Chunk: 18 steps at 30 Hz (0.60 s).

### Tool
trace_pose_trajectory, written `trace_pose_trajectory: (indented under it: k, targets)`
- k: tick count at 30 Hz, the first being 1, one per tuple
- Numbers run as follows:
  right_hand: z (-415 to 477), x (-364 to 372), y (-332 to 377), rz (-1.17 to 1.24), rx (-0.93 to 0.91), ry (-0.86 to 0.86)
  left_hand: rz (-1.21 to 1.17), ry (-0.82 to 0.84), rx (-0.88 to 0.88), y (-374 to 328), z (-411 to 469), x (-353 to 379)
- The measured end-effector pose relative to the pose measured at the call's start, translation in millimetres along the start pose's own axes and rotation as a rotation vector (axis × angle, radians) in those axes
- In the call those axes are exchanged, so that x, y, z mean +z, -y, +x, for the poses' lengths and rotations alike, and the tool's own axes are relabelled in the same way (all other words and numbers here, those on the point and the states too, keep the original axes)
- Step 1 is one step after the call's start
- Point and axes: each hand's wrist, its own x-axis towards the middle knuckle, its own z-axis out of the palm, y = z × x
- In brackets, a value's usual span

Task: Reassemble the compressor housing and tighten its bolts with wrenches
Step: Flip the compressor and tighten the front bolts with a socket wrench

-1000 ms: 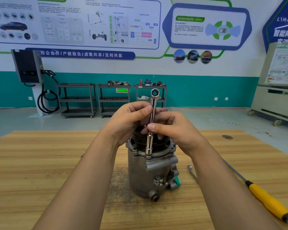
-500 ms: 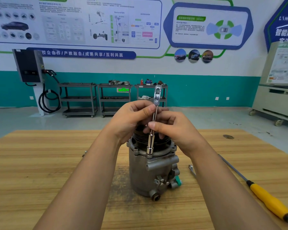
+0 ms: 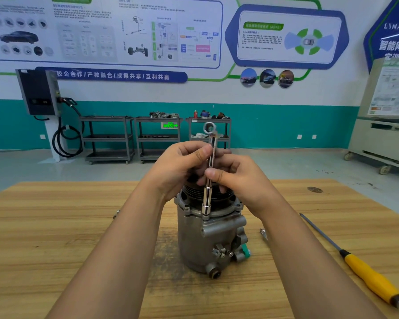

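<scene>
Both hands are sharing one tool. The left hand (image 3: 182,166) is pinching the upper shaft between thumb and curled fingers. The right hand (image 3: 240,178) is pinching it just below, with the thumb lying across the front.

- **Item held:** slim chrome socket wrench with a ring-shaped top end (image 3: 207,199), standing near upright. Its socket is sitting on the six o'clock edge of the top flange, seemingly over a bolt.
- **Item worked:** grey cast-metal cylindrical compressor housing (image 3: 198,240), standing upright mid-way across the scuffed wooden table (image 3: 55,226).
- **Progress, as judged:** the housing sections are sitting closed together, so reassembly appears done and tightening is looking under way. A small flange bolt (image 3: 187,207) is sitting seated at nine o'clock; how tight it is cannot be told.
- **Possibly outstanding:** a small silver loose fastener (image 3: 263,233) is lying at the housing's three o'clock.
- **Unused:** a long yellow-handled screwdriver (image 3: 369,272) is lying at four o'clock.
</scene>
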Motion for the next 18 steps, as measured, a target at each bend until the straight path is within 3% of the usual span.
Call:
trace_pose_trajectory:
  k: [4,18]
  targets:
    - [3.0,4.7,-4.0,0.003,-0.047,-0.065,-0.025,-0.006,0.006,2.5,2.4,-3.5]
    - [-3.1,0.8,-1.7,0.013,-0.053,-0.007,-0.053,0.001,0.026,2.9,0.8,-2.6]
